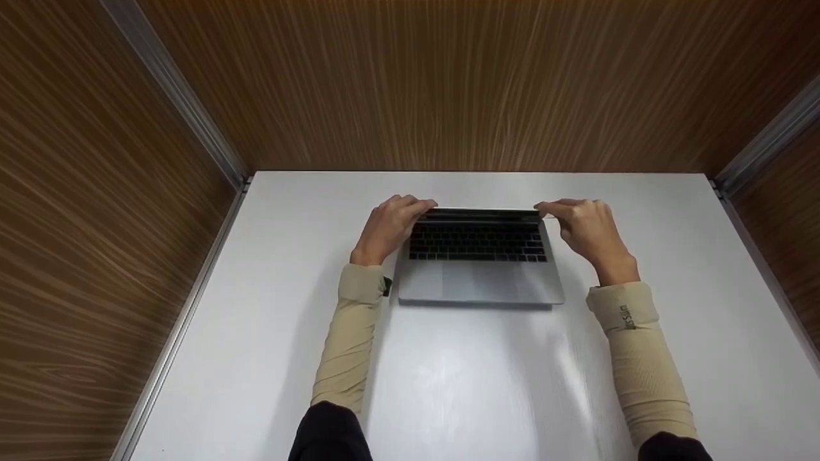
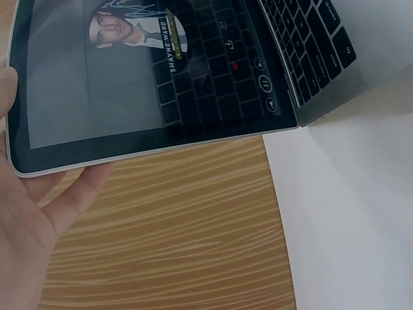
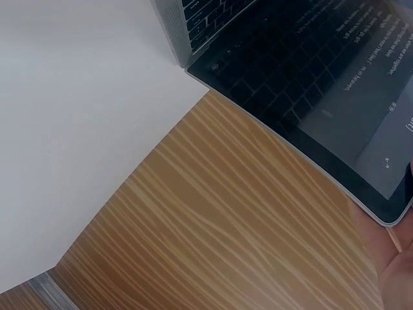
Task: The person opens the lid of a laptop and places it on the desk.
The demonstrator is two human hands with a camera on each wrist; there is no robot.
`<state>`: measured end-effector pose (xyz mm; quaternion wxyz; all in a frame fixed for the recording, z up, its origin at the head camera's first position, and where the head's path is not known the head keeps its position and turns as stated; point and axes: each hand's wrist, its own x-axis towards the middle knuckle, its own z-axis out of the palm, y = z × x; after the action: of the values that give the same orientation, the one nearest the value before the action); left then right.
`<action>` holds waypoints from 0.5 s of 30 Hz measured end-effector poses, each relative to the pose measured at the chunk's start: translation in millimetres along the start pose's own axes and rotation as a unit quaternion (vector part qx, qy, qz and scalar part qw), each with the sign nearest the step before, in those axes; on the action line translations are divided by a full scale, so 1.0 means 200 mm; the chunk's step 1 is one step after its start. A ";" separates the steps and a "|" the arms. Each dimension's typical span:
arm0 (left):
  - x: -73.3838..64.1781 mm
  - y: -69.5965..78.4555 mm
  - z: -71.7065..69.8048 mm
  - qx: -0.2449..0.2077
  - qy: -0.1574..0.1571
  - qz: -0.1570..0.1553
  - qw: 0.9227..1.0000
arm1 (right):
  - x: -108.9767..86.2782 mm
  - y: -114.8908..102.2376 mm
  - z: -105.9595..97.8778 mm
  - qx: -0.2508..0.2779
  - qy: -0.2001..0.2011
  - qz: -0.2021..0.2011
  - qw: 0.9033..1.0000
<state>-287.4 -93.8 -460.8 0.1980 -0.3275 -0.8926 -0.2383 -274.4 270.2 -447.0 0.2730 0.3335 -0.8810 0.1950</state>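
Observation:
A silver laptop (image 1: pixel 419 280) with black keys sits on the white table, its lid raised and seen nearly edge-on from the head. At the lid's upper left corner, my left hand (image 1: pixel 389 225) pinches the edge; the left wrist view shows the thumb on the front and fingers behind the screen (image 2: pixel 90 90). My right hand (image 1: pixel 586 230) holds the upper right corner, and in the right wrist view its fingers (image 3: pixel 371 242) reach behind the lid. The screen is lit, with a picture on one side and lines of text on the other.
The white table (image 1: pixel 256 307) extends around the laptop on all sides. Wood-grain panels (image 1: pixel 410 83) stand behind it and at both sides, with grey metal strips (image 1: pixel 186 109) along the corners.

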 end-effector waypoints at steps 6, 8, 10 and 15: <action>-0.06 0.00 0.01 -0.004 0.025 -0.015 1.000 | -0.01 -0.01 0.00 0.004 0.002 -0.007 1.000; -0.11 0.00 0.03 -0.011 0.029 -0.047 0.998 | -0.02 -0.01 0.01 0.006 0.000 -0.010 1.000; -0.17 0.00 0.06 -0.030 0.019 -0.103 0.994 | -0.03 -0.01 0.01 0.008 -0.002 -0.013 1.000; -0.31 0.00 0.14 -0.066 -0.088 -0.247 0.963 | -0.03 -0.01 0.01 0.007 0.004 -0.012 1.000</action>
<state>-249.3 -107.4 -514.9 0.0318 -0.1286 -0.9419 -0.3087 -269.7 271.3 -451.4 0.2761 0.3448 -0.8747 0.1993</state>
